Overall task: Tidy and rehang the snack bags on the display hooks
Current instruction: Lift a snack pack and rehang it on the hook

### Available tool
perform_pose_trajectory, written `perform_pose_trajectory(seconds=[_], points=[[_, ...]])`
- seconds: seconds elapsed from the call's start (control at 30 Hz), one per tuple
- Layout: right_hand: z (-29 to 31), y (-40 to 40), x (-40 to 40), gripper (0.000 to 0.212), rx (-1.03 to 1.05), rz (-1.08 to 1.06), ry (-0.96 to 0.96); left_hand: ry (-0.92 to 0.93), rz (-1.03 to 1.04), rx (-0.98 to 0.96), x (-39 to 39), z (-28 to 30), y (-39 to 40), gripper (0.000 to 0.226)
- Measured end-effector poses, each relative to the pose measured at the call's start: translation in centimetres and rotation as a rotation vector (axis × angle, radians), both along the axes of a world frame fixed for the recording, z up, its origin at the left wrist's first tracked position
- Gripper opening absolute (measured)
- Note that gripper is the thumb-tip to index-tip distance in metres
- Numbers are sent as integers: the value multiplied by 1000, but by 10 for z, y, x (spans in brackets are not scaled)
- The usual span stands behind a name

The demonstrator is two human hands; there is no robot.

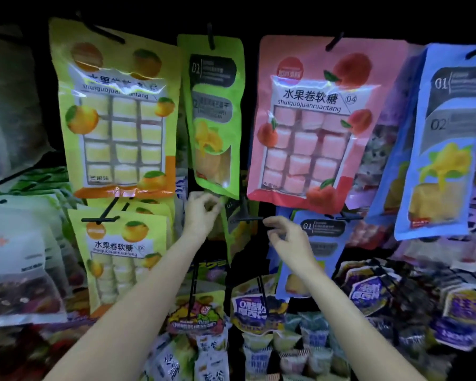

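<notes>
A green dried-mango bag hangs edge-on at the lower middle hook. My left hand pinches that bag's top corner, just under another green bag hanging on the upper hook. My right hand sits to the right of the lower hook. Its fingers are loosely curled, and the index fingertip touches the end of the hook's crossbar; it holds nothing. A blue bag hangs behind my right hand.
Yellow candy bags hang at the left and a pink one at the right, beside a blue bag. Another yellow bag hangs lower left. More hooks with small snack packs crowd the space below my forearms.
</notes>
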State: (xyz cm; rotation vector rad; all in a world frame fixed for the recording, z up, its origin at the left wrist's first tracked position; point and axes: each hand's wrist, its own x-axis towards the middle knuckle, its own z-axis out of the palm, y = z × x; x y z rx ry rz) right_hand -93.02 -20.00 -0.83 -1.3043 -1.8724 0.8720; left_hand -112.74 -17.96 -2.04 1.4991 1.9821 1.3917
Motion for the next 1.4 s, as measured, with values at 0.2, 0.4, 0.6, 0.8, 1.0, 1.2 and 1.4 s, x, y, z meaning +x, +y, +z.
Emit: perform_pose_trajectory(seconds=[0.2,0.4,0.6,0.8,1.0,1.2,1.4], points=[[-1,-8,-1,45,32,49,18,35,-353,86,2,-8,-79,21],[-3,-26,6,29,44,117,-18,321,-593,127,9,39,-128,22],[58,-59,11,21,276,135,306,-24,-587,284,7,95,-150,18],[153,-53,-29,47,717,143,265,-281,-263,519,-16,160,-125,15],[193,-35,-73,48,848,-63,292,120,-70,609,-14,196,-105,60],[200,-26,-80,46,872,-64,228,288,-25,465,-8,196,-90,59],[202,-18,-75,46,790,-70,175,302,-17,454,-6,197,-83,57]])
